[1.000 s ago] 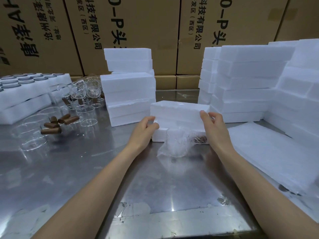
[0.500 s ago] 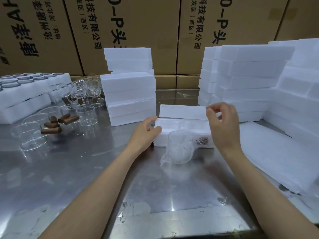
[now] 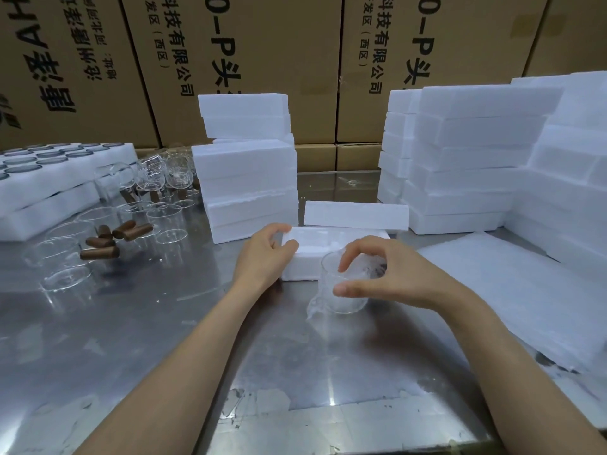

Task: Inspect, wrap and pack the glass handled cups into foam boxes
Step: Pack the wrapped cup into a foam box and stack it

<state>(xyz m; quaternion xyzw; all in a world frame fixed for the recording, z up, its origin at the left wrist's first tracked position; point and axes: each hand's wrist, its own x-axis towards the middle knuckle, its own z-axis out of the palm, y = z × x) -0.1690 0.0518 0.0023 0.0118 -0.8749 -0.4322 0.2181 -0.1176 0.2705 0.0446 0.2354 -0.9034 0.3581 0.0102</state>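
My left hand grips the near left corner of the open foam box, fingers curled over its top edge, thumb on the front face. The box lies flat on the steel desk. Its lid sits just behind it, resting on the far edge.

My right hand is on the wrapped glass cup, which stands upright on the desk, touching the front of the box. Fingers arch over the rim, thumb against the near wall; the grip looks loose. Clear wrap trails out at the cup's lower left.

Left side of the desk: unwrapped glass cups with brown handles, some near foam trays. Stacks of foam boxes stand behind centre and at right. White foam sheets lie to my right. Cardboard cartons line the back.
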